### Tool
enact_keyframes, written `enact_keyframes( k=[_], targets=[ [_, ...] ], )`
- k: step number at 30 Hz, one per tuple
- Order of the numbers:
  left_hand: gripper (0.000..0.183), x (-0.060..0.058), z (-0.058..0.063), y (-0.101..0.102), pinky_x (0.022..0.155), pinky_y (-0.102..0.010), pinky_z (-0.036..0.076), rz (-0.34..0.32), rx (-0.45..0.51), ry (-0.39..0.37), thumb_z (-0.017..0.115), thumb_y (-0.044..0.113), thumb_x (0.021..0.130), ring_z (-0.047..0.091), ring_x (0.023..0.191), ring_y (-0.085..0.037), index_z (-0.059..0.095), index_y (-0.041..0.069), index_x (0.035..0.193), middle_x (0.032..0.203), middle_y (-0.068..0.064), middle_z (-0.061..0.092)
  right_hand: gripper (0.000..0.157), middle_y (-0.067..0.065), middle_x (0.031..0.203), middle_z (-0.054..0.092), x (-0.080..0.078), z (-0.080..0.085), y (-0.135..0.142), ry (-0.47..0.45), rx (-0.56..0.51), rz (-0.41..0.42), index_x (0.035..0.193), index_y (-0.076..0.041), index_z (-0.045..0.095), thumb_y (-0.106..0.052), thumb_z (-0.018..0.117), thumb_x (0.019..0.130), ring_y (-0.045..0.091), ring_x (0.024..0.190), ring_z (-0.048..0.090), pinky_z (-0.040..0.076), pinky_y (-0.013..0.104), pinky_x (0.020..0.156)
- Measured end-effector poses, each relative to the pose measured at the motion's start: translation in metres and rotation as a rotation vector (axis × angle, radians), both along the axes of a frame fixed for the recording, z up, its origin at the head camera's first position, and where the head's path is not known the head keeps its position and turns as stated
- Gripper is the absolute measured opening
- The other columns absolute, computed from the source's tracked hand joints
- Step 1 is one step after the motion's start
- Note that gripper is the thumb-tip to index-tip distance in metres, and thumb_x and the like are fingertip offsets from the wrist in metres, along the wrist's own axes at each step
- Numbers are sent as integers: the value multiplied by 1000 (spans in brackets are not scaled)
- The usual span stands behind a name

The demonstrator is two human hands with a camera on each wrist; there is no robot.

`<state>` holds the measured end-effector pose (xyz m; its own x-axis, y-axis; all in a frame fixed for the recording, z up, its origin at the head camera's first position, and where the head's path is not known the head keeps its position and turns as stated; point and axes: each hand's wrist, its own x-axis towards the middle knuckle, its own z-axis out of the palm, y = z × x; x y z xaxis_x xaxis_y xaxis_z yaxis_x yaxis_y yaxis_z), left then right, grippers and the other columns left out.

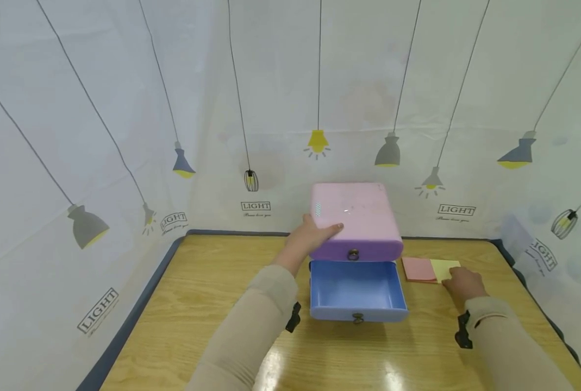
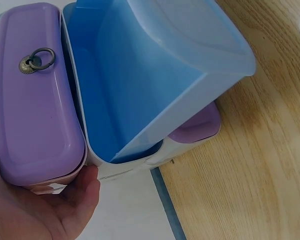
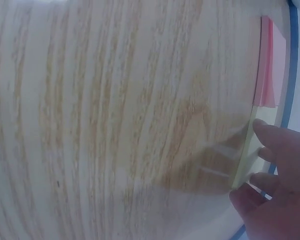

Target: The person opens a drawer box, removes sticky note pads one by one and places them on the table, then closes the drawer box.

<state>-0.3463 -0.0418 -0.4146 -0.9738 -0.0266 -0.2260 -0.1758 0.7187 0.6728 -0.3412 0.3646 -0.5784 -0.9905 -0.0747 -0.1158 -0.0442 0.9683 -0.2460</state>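
A small drawer box has a pink top (image 1: 356,209) and a purple upper drawer (image 2: 35,95), pushed in, with a ring pull. Below it a blue drawer (image 1: 356,288) is pulled far out, its inside bare. My left hand (image 1: 312,239) grips the box's upper left side, thumb over the top and the other fingers along the side. To the right of the box lie a pink sticky-note pad (image 1: 419,270) and a yellow sticky-note pad (image 1: 442,269), joined end to end. My right hand (image 1: 466,283) holds the yellow pad's right end with bent fingers; their undersides are partly hidden.
The wooden table (image 1: 212,304) runs up to a pale cloth backdrop (image 1: 280,136) printed with hanging lamps, along a dark blue edge. The open drawer juts toward me between my forearms. A dark strap device (image 1: 463,330) sits at my right wrist.
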Motion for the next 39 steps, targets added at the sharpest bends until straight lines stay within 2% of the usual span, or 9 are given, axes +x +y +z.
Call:
enact_keyframes(
  k=[5,10,14,18,24,33,39],
  targets=[
    [117,2,2,1,104,-57,35,-1,-2,-3,56,79,76,42,131,-41,9,7,156,147,-21,41,40,40,109,58,6,4,-4,-5,-9,0,114,21,55,-14,60,94,55,99,55,42,66,83],
    [118,1,1,0,104,-55,36,-13,-10,-6,54,80,77,41,132,-40,8,6,156,150,-22,38,39,40,116,56,12,11,-8,53,-24,7,119,20,55,-10,61,94,57,108,50,42,64,88],
    [119,0,1,-1,105,-54,36,-20,-23,-4,52,81,77,40,133,-39,7,6,156,151,-22,35,38,37,112,60,16,22,-13,106,-32,27,117,19,58,-8,64,92,49,94,60,49,59,81],
    [120,1,0,-1,105,-55,35,-16,-9,-9,53,82,76,39,134,-39,7,6,157,152,-21,34,37,36,108,62,23,36,-18,103,-34,43,117,18,58,-11,62,94,43,83,64,51,57,76],
    [119,2,2,0,104,-56,36,-12,19,-14,55,81,75,40,133,-40,7,7,156,150,-21,37,41,34,107,63,34,44,-23,91,-61,47,117,17,59,-19,58,97,41,81,65,51,56,72],
    [118,1,2,0,104,-56,36,-7,14,-12,55,80,77,41,132,-40,8,7,156,150,-20,38,45,33,114,62,49,48,-42,110,-156,56,115,14,62,-28,57,98,51,103,57,46,61,84],
    [116,-1,0,1,103,-56,36,-6,21,-8,56,79,77,44,129,-39,9,8,156,146,-20,43,43,33,116,60,63,53,-59,127,-239,81,115,11,64,-28,58,98,53,109,53,44,62,87]
  ],
)
